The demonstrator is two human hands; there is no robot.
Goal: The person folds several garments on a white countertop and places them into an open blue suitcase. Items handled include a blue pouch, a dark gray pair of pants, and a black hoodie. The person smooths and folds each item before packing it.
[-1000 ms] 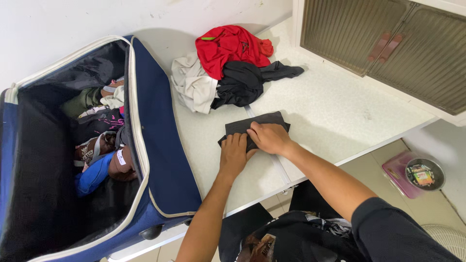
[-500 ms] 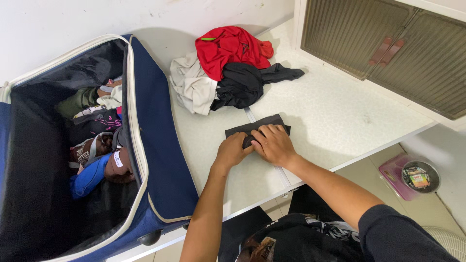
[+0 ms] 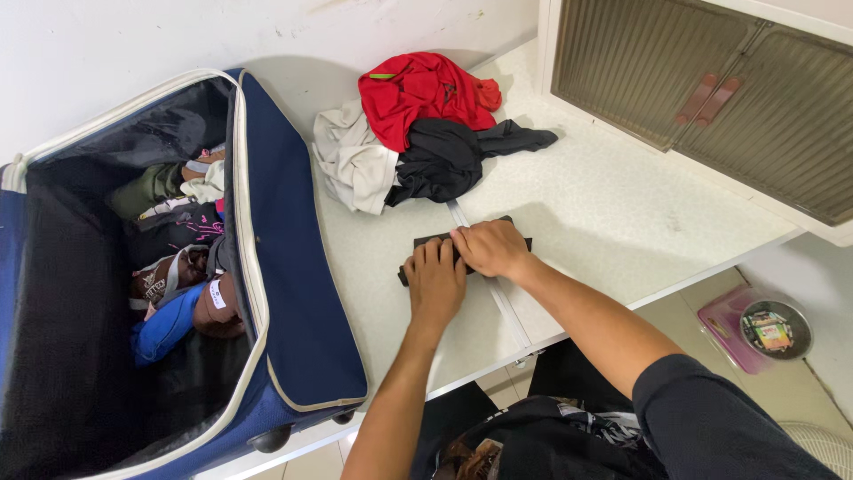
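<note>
Two big things frame us: the open blue suitcase (image 3: 293, 293) at left, stuffed with clothes, and the white counter (image 3: 613, 213). Behind lies a loose pile of clothes (image 3: 409, 133). Our left hand (image 3: 434, 283) and right hand (image 3: 487, 249) press flat, fingers spread and gripping nothing, on the dark folded cloth (image 3: 515, 238) at mid-counter, over a seam. Risk, we judge: lifting the palms could let the small fold spring open.

Bright, even daylight all over, no harsh glare. Soft shadows sit behind the suitcase (image 3: 293, 293) and under the clothes pile (image 3: 418, 133) on the white counter (image 3: 604, 204). Pretty sharp overall (wide-angle bend at the edges), suitcase interior goes murky.
</note>
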